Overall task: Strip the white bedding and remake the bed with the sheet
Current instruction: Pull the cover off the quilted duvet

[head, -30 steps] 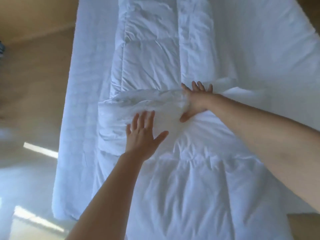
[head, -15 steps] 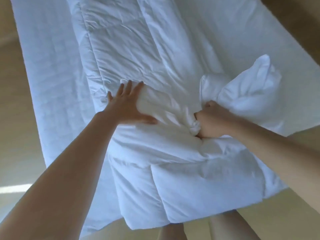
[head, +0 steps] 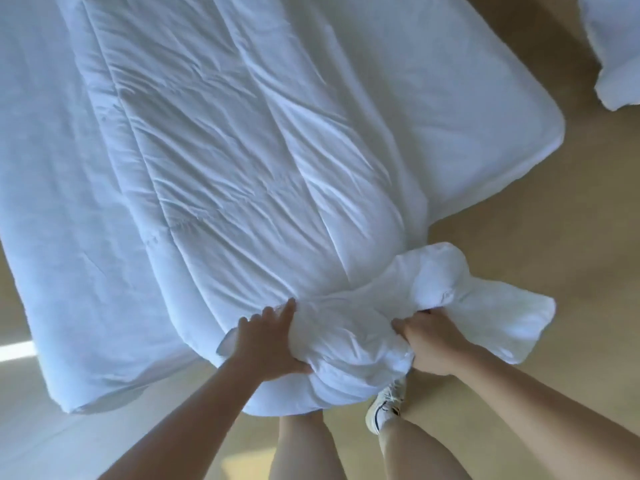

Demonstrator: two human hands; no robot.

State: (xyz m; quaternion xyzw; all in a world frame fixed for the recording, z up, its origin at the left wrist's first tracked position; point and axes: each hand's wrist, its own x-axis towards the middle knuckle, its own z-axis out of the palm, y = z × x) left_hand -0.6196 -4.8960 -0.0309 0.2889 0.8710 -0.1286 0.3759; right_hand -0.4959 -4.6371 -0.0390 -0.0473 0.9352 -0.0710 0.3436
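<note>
Duvet (head: 225, 150), white, lies folded lengthwise down the middle of the bed (head: 41, 168), w/ bare white bed surface showing on both sides of it. Its near end is bunched up at the foot of the bed and hangs over the edge toward the person.

L hand (head: 266, 344) grasps the left side of the bunch: fingers laid over the top of the fabric, thumb hooked under it, cloth puckered betw. them. R hand (head: 429, 341) is clenched round a gathered wad of the same duvet at the right side of the bunch. A puffy loose corner of duvet balloons out past the R hand to the right, over the floor (head: 519, 220), not touching it as far as can be seen. Both forearms reach in from the bottom, bare.

Creases in the duvet run toward the two grips.

Below the bunch: bare legs (head: 304, 445) and one white shoe (head: 384, 407) on the light wood floor, just beside the bed's foot; the other foot is hidden under the duvet. Top right corner: another white bundle (head: 616, 46), well apart from the bed; can't tell what it is. Bright patch of light on the floor at far left.
</note>
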